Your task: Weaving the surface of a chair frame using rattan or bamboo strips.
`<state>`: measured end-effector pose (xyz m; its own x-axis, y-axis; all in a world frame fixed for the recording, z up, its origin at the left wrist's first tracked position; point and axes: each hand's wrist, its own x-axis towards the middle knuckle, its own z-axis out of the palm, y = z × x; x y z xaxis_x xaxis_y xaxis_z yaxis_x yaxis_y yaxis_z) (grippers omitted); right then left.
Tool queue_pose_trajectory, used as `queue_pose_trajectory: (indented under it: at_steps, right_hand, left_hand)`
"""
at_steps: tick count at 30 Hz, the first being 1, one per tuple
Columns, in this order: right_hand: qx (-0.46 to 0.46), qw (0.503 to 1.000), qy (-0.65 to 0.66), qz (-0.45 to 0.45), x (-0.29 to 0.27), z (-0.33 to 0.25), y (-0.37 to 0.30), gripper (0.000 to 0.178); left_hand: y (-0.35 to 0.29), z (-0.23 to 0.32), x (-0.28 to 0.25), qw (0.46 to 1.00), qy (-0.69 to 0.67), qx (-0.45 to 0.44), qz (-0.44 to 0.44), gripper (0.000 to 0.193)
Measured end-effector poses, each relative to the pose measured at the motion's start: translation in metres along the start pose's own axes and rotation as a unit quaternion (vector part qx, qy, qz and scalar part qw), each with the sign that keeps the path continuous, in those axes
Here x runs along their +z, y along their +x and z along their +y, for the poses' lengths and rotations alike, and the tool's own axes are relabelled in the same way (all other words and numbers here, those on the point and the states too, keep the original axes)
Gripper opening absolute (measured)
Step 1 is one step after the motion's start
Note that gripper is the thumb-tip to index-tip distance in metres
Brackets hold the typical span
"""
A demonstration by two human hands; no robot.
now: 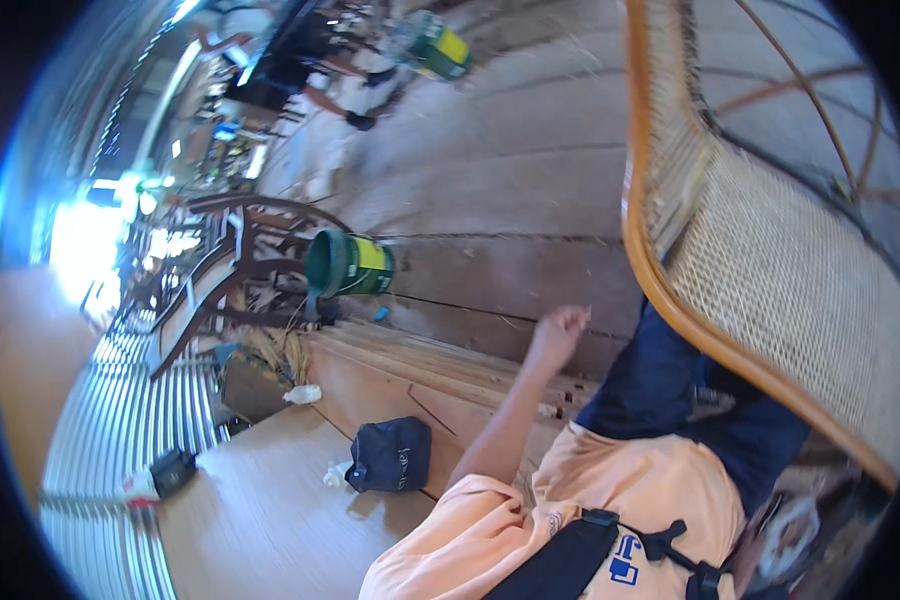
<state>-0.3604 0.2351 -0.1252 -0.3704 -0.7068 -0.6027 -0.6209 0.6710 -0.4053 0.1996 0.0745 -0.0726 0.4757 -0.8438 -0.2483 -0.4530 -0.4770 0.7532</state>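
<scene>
My left hand (564, 334) hovers over the wooden boards beside my dark trousers. Its fingers are curled in and pressed together, and anything between them is too small or blurred to make out. My right hand does not appear. Nearest to me on the right is a curved piece of furniture with a woven cane panel (780, 270) set in an orange-brown bent wood frame (670, 305). The frame's edge lies over my legs, and the left hand is apart from it.
Left of me, a dark blue cloth bag (390, 455) and a small white bottle (303, 394) rest on a plywood sheet (260, 500). Green buckets (350, 264) with yellow labels stand on the plank floor. A dark wooden chair (210, 270) and another person (310, 80) are farther back.
</scene>
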Motion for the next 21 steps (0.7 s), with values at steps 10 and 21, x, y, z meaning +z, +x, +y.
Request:
queue_pose_trajectory:
  at_steps: [10, 21]
  right_hand:
    - [-0.066, 0.991, -0.105, 0.040, 0.032, 0.066, 0.054, 0.036]
    - [-0.428, 0.880, 0.050, 0.201, -0.001, -0.278, 0.078, 0.009]
  left_hand:
    - [-0.197, -0.156, 0.026, 0.971, 0.173, -0.124, -0.106, 0.027]
    - [-0.171, -0.102, -0.014, 0.908, 0.356, -0.167, -0.143, 0.029]
